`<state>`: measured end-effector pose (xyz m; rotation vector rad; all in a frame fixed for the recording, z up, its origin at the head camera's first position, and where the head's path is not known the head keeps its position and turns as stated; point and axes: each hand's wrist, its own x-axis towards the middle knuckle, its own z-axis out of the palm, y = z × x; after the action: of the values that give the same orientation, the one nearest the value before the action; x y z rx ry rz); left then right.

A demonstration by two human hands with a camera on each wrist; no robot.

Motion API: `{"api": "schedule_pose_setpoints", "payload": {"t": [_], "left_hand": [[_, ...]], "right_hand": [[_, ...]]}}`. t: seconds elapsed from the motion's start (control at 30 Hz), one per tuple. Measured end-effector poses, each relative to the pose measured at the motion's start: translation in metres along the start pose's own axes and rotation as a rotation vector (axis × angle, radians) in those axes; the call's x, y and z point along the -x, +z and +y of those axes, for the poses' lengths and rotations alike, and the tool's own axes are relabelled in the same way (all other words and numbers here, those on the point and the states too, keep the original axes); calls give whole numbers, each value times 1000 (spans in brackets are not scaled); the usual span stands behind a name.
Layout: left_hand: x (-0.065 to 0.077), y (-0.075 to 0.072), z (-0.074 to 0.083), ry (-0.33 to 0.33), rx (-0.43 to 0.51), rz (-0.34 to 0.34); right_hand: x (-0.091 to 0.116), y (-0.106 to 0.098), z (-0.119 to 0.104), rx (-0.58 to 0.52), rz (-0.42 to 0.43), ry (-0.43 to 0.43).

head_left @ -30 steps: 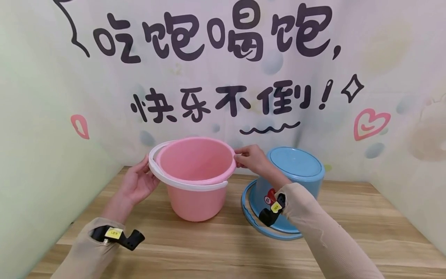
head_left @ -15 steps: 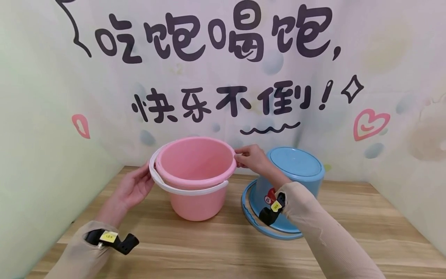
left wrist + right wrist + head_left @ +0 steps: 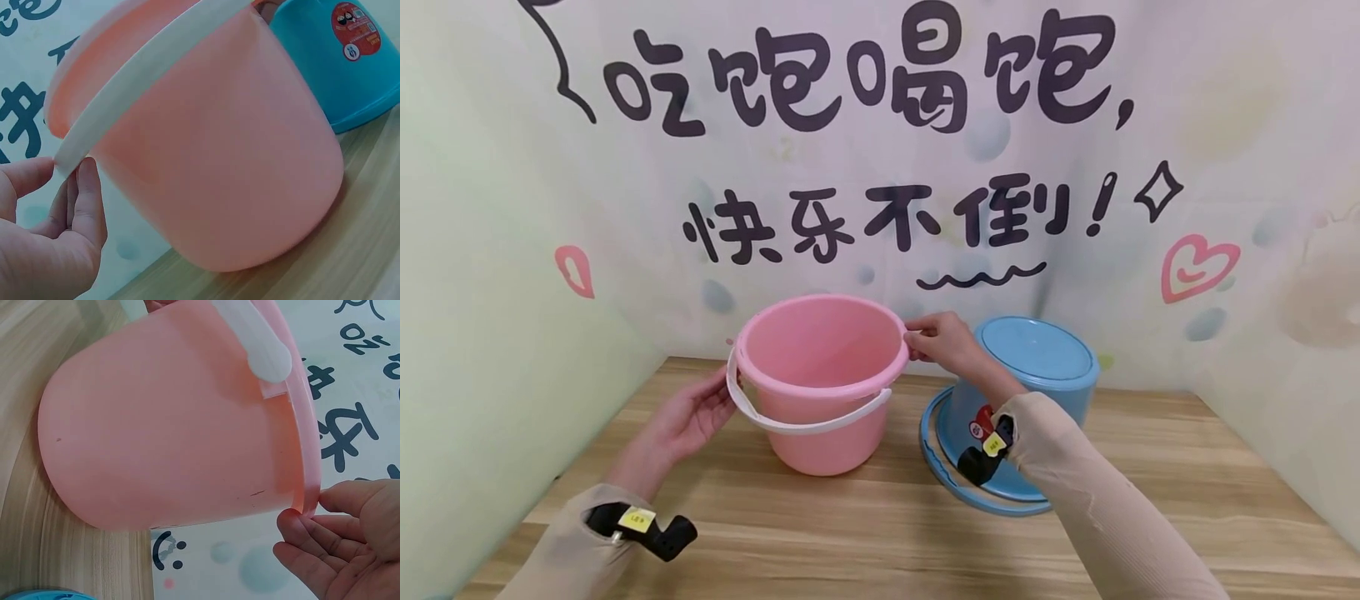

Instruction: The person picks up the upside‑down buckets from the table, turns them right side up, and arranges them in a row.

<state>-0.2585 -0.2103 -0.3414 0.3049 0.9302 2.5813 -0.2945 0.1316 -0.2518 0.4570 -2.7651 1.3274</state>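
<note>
A pink bucket (image 3: 831, 442) stands upright on the wooden table, its mouth tipped toward the viewer in the head view. Its white handle (image 3: 820, 427) hangs across the near side, below the rim. With thumb and fingertips, my left hand (image 3: 692, 417) pinches that handle at the left; the left wrist view shows the pinch on the white band (image 3: 137, 75). On the opposite side my right hand (image 3: 951, 342) grips the bucket's rim (image 3: 306, 450) between thumb and fingers. The handle's rounded end (image 3: 270, 364) joins the bucket under the rim.
Close on the right, a blue bucket (image 3: 1037, 354) stands upside down with its blue handle (image 3: 955, 492) lying around its base. My right forearm passes in front of it. Behind the wooden table (image 3: 820, 542) hangs a printed cloth (image 3: 880, 158); a pale wall rises at the left.
The white handle has swung down from near the rim to lower on the bucket's front. My left hand moved down with it. The right hand and both buckets stay in place.
</note>
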Motion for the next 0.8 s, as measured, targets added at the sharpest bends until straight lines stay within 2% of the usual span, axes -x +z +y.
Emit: {"api": "schedule_pose_setpoints", "payload": {"t": [0.17, 0.37, 0.8], "left_hand": [[0, -4, -4, -5, -43, 39], [1, -7, -8, -15, -46, 48], [-3, -10, -17, -31, -95, 126]], "right_hand": [[-1, 0, 0, -7, -4, 5], [-2, 0, 2, -6, -4, 5], [-3, 0, 4, -4, -6, -20]]}}
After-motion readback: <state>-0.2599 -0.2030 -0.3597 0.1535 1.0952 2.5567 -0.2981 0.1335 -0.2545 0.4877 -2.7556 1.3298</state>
